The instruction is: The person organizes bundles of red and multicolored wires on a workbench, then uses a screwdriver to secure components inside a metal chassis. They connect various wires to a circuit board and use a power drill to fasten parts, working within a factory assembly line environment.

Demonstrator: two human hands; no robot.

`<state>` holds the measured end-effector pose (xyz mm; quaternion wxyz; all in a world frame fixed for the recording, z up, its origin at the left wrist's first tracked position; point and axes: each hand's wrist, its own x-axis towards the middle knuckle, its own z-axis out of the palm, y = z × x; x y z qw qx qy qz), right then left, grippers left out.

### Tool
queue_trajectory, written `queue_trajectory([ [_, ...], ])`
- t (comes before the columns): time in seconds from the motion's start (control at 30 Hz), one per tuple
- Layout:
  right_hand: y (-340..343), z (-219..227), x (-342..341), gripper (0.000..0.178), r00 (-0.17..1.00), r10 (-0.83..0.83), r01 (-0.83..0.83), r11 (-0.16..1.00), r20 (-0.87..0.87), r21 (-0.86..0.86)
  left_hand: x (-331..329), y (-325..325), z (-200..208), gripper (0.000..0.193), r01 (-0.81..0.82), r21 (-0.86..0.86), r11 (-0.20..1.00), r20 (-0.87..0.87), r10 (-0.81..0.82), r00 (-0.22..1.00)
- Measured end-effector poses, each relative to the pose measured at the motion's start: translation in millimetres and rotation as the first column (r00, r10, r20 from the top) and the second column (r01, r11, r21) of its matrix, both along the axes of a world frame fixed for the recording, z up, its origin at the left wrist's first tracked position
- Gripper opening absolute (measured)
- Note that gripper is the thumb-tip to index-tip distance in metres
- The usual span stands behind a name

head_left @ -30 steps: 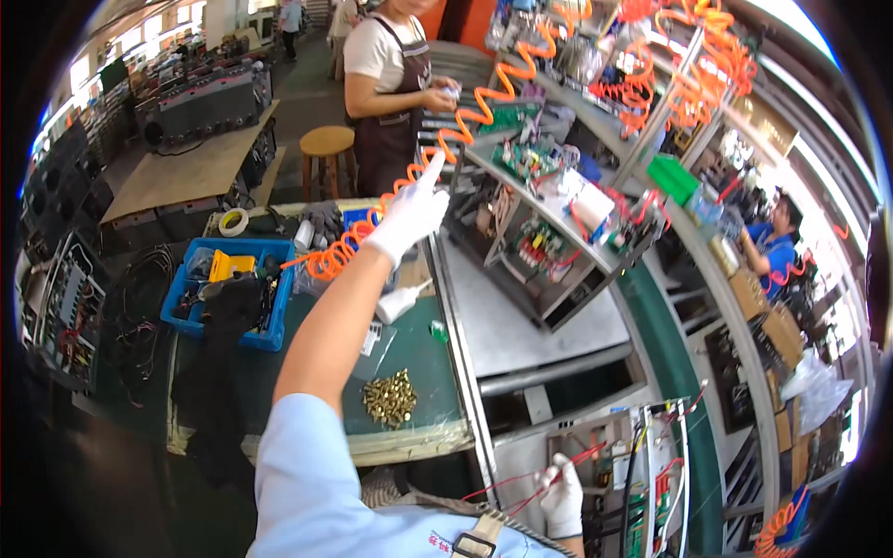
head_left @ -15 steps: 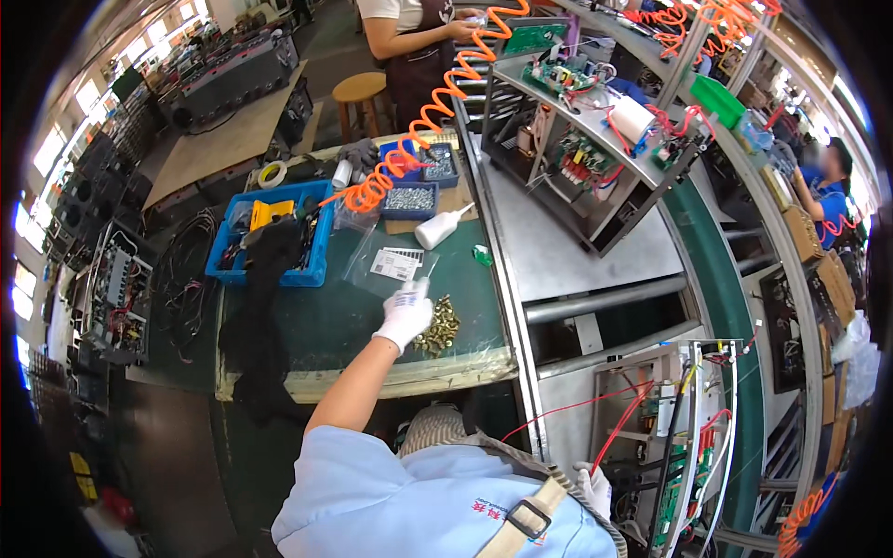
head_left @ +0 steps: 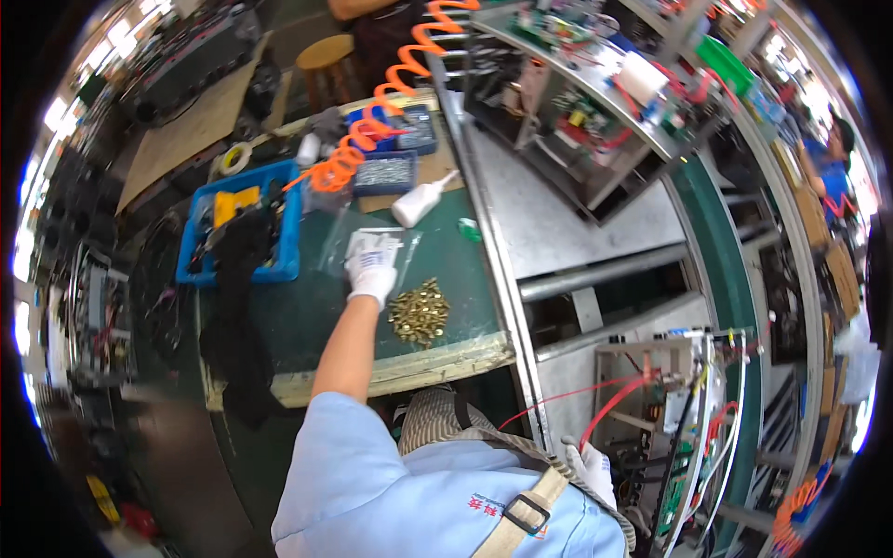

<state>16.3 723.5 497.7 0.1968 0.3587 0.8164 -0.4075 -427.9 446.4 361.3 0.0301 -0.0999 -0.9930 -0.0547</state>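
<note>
My left hand (head_left: 374,267), in a white glove, lies with stretched fingers on a clear plastic bag (head_left: 337,249) with a white label, on the green bench mat. Close by on its right is a heap of small brass-coloured fasteners (head_left: 419,312). At the lower right, my white-gloved right hand (head_left: 592,470) is closed around a red cable (head_left: 614,409), beside an open metal chassis (head_left: 642,423) with circuit boards and wires. Part of that hand is hidden behind my body.
Beyond the bag stand a white squeeze bottle (head_left: 419,205), a tray of small screws (head_left: 385,175) and a blue bin (head_left: 288,246). An orange coiled hose (head_left: 339,167) hangs over them. A second chassis (head_left: 595,130) stands on the roller line; a person (head_left: 381,37) is across the bench.
My left hand has moved from beside the brass-coloured heap up and left onto the labelled bag. The view has shifted slightly. My right hand stays by the red cable.
</note>
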Motion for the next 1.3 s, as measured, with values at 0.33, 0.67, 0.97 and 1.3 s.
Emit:
queue_trajectory([
  [0.33, 4.7, -1.2, 21.9, 0.037, 0.990, -0.094, 0.090, 0.995, -0.100, -0.053, 119.4, 147.0, 81.7, 0.041, 0.238, 0.741, 0.628, 0.335, -0.653, 0.679],
  [0.67, 9.9, -52.2, 65.3, 0.041, 0.755, -0.506, 0.442, 0.862, -0.417, -0.248, 339.2, 261.3, 48.3, 0.047, -0.295, 0.773, 0.562, 0.538, -0.826, -0.167],
  [0.97, -1.4, 14.6, 104.6, 0.024, 0.710, -0.674, 0.609, 0.734, -0.206, -0.302, 323.3, 235.2, 131.9, 0.035, 0.302, 0.947, 0.109, 0.049, -0.979, 0.200],
  [1.3, -78.5, 54.1, 175.8, 0.032, 0.860, -0.510, 0.504, 0.850, 0.003, -0.156, 346.8, 235.1, 142.0, 0.031, 0.685, 0.532, -0.497, 0.344, -0.613, -0.712],
])
